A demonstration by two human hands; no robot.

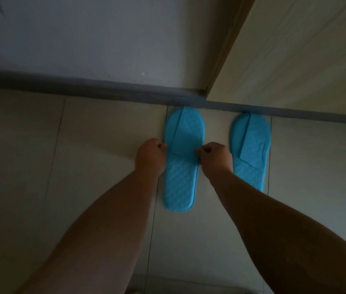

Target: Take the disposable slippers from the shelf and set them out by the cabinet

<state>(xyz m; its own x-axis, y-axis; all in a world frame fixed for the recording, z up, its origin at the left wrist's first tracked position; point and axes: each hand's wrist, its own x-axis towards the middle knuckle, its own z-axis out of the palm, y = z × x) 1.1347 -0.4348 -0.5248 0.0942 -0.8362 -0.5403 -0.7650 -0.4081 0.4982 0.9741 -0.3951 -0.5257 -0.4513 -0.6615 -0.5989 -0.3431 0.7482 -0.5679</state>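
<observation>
Slippers, blue quilted fabric with rounded toes, lie on the tiled floor [104, 128]: left slipper [179, 183] pinched by both grips, left hand [151, 154], right hand [215, 154]; right slipper [250, 149] beside the cabinet [295, 60].

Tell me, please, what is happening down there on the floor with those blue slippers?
A person is setting out a pair of blue disposable slippers on the tiled floor, toes against the grey baseboard. The left hand and the right hand pinch the two side edges of the left slipper, apparently straightening it. The right slipper already lies flat beside it, untouched, at the foot of the pale wooden cabinet.
</observation>
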